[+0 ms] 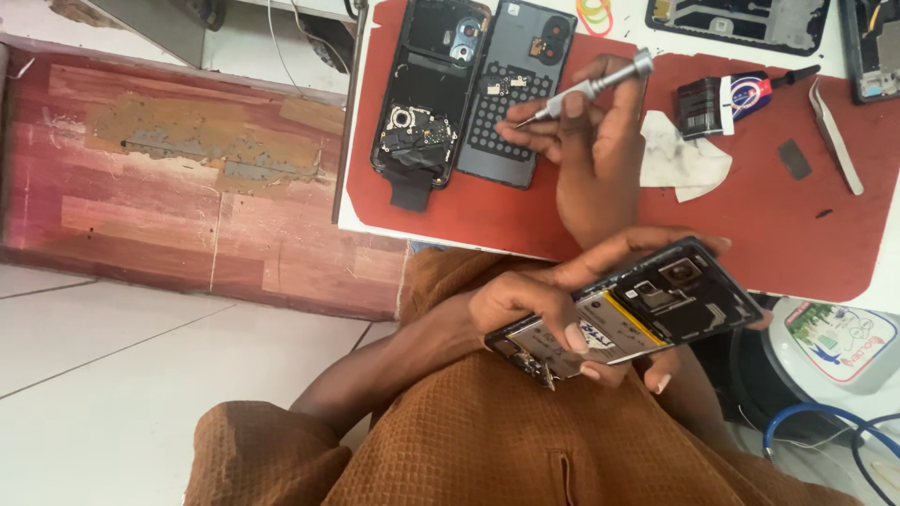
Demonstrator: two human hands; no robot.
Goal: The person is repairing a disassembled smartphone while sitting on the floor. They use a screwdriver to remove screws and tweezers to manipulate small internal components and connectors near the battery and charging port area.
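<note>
Left hand [553,309] near the body, fingers wrapped shut around an opened phone [637,309] held tilted above the lap; battery and dark boards exposed. Right hand [586,141] reaches forward over the counter, grip pinched closed on a silver screwdriver [586,89], tip down on a grey back cover [511,89]. Beside it lies a black phone frame [427,84]. Red mat [750,225] carries tweezers [837,136], glue tube [727,101], crumpled tissue [680,159]. White tiled floor [112,412] at left.

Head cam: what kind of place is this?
Probably a phone repair bench. An opened phone is in the left hand, a screwdriver in the right hand, with phone back covers and tweezers on a red mat.
</note>
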